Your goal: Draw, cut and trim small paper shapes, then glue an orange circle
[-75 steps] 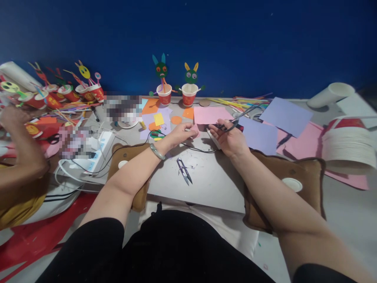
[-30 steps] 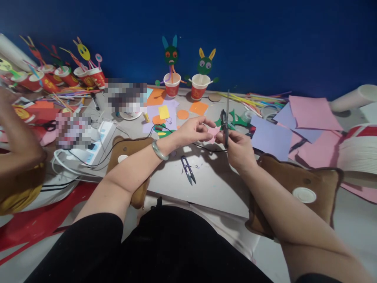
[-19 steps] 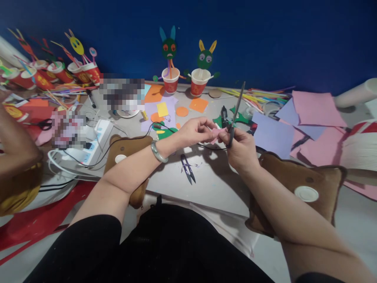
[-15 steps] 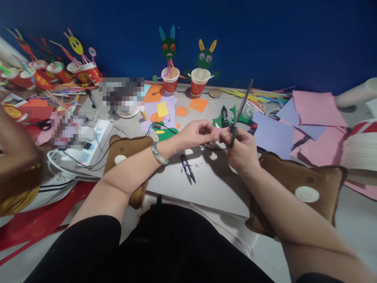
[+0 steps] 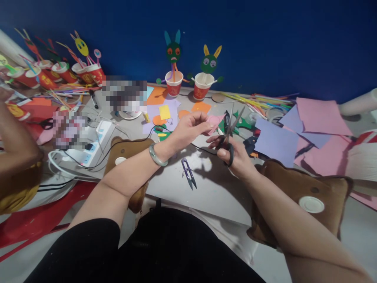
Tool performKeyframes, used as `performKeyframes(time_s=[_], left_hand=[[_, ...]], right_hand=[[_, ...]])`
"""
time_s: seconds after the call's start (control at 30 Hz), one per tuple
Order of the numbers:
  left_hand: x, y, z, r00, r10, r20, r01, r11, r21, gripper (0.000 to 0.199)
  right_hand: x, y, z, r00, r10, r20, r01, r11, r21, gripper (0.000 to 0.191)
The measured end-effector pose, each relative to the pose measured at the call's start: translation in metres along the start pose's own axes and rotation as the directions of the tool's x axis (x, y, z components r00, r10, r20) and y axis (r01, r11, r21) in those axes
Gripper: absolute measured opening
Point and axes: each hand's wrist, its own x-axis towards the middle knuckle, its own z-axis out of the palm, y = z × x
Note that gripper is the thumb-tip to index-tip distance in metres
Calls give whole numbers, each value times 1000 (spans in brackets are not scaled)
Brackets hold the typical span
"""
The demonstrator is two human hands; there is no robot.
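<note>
Holds a small piece of pink paper pinched between thumb and fingers of the left hand, raised above the pale table. Grips the scissors by the handles in the right hand, with blades spread and pointing up and away, just beside the paper but seemingly apart from it. Has the two hands near each other, not touching. Judging by the parted blades and the piece in hand, seems to be partway through cutting, with no finished outline to make out; cannot tell, at this blur, how much of the edge is already trimmed. Looks to be done with the blue-eared face above the left cup, complete with orange eyes and a pale mouth. Appears less far along with the yellow-eared face above the right cup, given ears and lavender eyes in place but no mouth visible. Has an orange disc and a yellow square lying ready cut on the purple sheet beyond the left hand, and larger pink sheets off to the right, mostly whole by the look of them. Has dark thread snips lying unused on the table, nearer the body.
</note>
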Motion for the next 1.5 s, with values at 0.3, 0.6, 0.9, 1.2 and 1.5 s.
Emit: performKeyframes(time_s=[0.3, 0.6, 0.9, 1.2, 1.5], left_hand=[[1, 1, -6, 985, -145, 98, 143, 989, 25, 47], [7, -6, -10, 996, -58, 70, 59, 998, -17, 47], [1, -12, 0, 988, -68, 141, 58, 996, 72, 47], [-5, -6, 6, 975, -146, 168, 120, 980, 156, 45], [-5, 1, 5, 992, -120, 24, 121, 993, -13, 34]], right_hand=[[-1, 9, -2, 995, -23, -92, 24, 1000, 15, 64], [0, 4, 4, 986, -3, -166, 8, 999, 33, 60], [3, 6, 5, 929, 34, -368, -2, 996, 86, 41], [1, 0, 5, 917, 8, -399, 18, 998, 60, 42], [-4, -3, 3, 979, -79, -186, 72, 997, -41, 55]])
